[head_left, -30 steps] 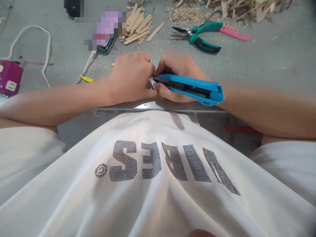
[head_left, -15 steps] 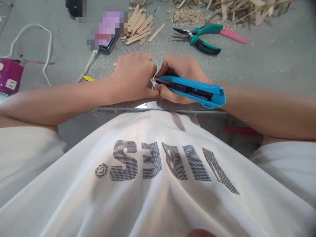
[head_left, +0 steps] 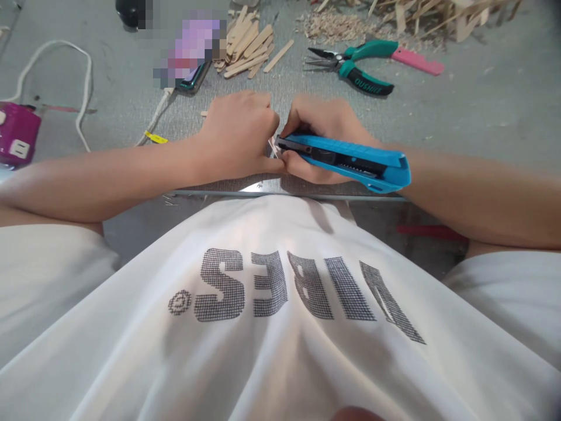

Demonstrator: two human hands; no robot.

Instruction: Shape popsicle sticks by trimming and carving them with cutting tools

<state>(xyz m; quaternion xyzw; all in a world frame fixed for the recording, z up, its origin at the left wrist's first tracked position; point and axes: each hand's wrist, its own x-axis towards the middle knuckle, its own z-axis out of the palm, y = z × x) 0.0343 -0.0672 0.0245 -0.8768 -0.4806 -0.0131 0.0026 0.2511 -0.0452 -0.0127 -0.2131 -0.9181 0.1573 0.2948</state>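
The right hand [head_left: 322,131] is closed around a blue utility knife [head_left: 350,161], with the fingers wrapped on the front part of its body; the back end of the knife sticks out to the right, over the forearm. The tip of the knife points to the left and meets the left hand [head_left: 239,137], which is closed like a fist and pinches a small pale piece [head_left: 274,146] between thumb and fingers. Most of this piece is hidden, so I cannot tell what it is exactly. Both hands touch each other and rest on the grey surface [head_left: 482,111], near its front edge. Beyond the right hand lie green-handled pliers [head_left: 355,64] and just beside them a pink tool [head_left: 416,60]. Beyond the left hand there is a pile of flat wooden sticks [head_left: 248,47]. Far to the left of the left hand lie a white cable [head_left: 83,88] and a magenta power plug block [head_left: 17,134].
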